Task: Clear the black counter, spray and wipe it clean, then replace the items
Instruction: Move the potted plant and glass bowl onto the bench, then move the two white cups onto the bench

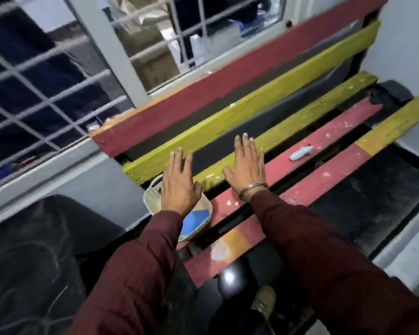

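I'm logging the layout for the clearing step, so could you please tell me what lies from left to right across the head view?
Woven basket → left hand → right hand → pale blue object on a red slat.

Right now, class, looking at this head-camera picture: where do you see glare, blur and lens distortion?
Head view: a bright glare spot shines on the glossy black counter near the bottom; the window grille at left is smeared by motion blur; the wide lens bends and tilts the painted planks; both hands, left hand and right hand, look slightly soft.
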Demonstrator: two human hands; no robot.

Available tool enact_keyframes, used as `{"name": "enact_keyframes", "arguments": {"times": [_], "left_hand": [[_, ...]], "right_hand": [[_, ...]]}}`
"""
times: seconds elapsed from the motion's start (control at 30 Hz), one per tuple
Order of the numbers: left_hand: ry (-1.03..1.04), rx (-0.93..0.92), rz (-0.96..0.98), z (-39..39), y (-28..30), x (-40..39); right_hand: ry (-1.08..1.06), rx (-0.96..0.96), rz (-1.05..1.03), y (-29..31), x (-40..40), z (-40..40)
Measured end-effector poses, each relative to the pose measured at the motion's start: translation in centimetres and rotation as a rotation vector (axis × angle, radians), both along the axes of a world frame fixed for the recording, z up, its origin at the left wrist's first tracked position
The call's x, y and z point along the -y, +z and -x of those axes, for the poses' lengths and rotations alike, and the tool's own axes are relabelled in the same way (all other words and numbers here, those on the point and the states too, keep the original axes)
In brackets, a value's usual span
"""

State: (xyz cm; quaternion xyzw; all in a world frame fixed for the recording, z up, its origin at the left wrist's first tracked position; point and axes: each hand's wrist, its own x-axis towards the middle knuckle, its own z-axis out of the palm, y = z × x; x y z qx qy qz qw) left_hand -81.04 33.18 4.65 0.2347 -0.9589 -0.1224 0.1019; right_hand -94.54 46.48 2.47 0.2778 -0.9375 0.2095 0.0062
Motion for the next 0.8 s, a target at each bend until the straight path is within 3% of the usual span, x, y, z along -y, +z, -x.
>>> {"name": "enact_keyframes", "arguments": {"times": [0.5,0.8], "left_hand": [[0.385,-0.045,0.173,-29.0,10.8,17.6],[0.621,-0.055,0.166,-44.6,12.8,23.5]], "right_hand": [[0.364,-0.189,0.042,12.7,21.6,-25.3],[0.658,-0.161,0.098,14.4,31.6,-39.4]]}}
